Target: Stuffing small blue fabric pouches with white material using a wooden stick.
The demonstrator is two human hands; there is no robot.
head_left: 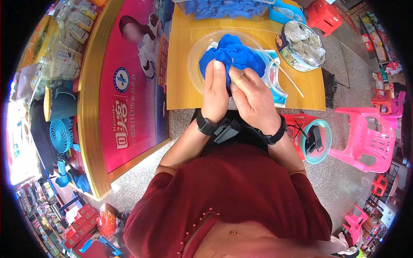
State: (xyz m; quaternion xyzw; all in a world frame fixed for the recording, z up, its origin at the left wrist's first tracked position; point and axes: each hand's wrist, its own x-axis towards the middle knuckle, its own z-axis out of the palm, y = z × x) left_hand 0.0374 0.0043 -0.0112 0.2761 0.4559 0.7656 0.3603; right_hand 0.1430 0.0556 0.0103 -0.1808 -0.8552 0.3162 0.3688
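A bunched blue cloth point(234, 53) fills a round, see-through shallow basin point(195, 56) on the yellow table. Over the near side of the basin, my left hand point(216, 88) pinches a fold of this cloth, thumb up on top of it. My right hand point(253, 95) closes on the same fold from the other side, thumb and fingers pressed together. Both hands nearly touch. What lies under the fingers is hidden. Each wrist wears a black strap.
Right of the basin lie a wooden stick point(290, 79) and a light-blue and white packet point(277, 92). A round tin point(301, 47) with plastic-wrapped stuff stands at the table's right edge. Behind is a clear box point(228, 8) of blue pieces. A pink chair point(365, 137) and teal basket point(316, 142) stand right.
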